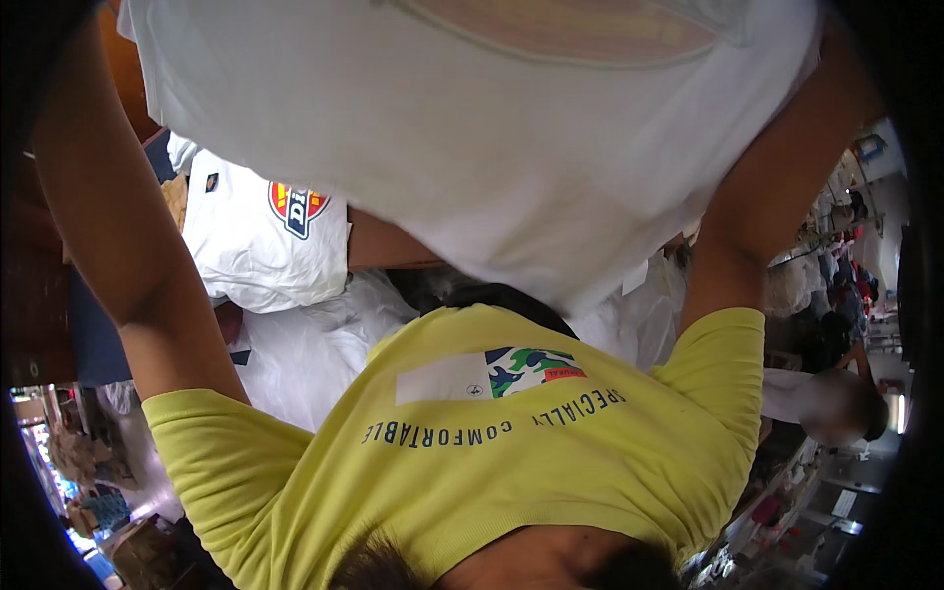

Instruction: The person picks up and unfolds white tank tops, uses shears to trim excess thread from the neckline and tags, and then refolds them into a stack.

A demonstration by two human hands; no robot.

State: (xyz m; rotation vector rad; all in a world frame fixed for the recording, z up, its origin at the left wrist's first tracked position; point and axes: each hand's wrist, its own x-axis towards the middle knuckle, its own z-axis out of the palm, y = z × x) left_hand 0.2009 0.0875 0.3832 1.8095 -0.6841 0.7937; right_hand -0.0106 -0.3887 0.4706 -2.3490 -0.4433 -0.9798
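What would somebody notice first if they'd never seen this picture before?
First, the big white cloth spread across the top, between two raised arms. Then the bright yellow-green T-shirt filling the lower middle. Left of centre, another white garment shows a colourful print.

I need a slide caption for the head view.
Arms flank a large white garment, a second garment lying partly behind it; hands unseen.

**Lettering on Display**

Dark capitals (pixel 479 435) curve across a yellow T-shirt (pixel 462 487) at six o'clock (upside down to the camera), near a patterned panel (pixel 511 374) bearing a small red lettered tag (pixel 564 374). At ten o'clock, white letters cross a red-and-yellow emblem (pixel 298 206) on a white garment (pixel 251 246). The print (pixel 580 39) on the raised white cloth (pixel 472 147), toward twelve, is unreadable.
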